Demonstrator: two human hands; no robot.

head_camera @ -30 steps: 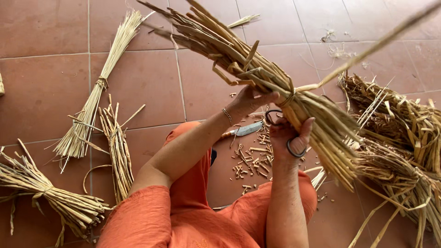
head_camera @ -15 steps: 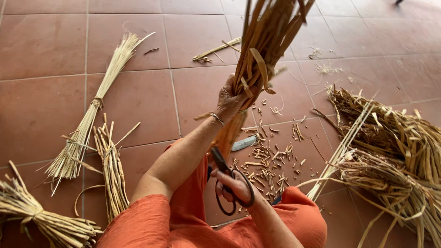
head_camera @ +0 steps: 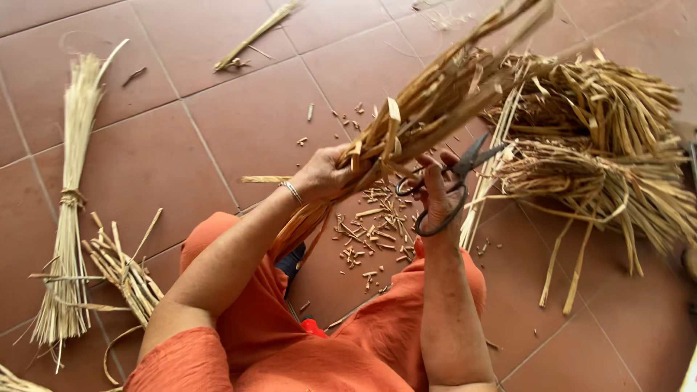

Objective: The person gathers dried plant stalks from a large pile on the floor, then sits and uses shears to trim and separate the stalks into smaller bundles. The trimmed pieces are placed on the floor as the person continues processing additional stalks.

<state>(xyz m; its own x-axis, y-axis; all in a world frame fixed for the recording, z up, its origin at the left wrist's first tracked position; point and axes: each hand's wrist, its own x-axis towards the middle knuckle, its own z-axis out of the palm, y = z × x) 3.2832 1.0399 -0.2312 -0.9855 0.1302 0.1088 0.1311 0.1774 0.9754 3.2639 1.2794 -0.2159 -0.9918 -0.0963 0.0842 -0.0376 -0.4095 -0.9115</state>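
Straw bundle [head_camera: 428, 109] light, stiff, brittle; my left hand [head_camera: 323, 174] clenched round its waist, best hold. Right hand [head_camera: 439, 196] grasping scissors [head_camera: 450, 178].

Straw bundle [head_camera: 435, 109] tipped rightward; scissors [head_camera: 443, 185] raised beside it (blades parted).

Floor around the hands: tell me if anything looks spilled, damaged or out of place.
Short straw offcuts lie scattered on the tiled floor below the bundle that the left hand grips. The right hand holds scissors. A lone stalk lies apart at the top. Nothing looks damaged.
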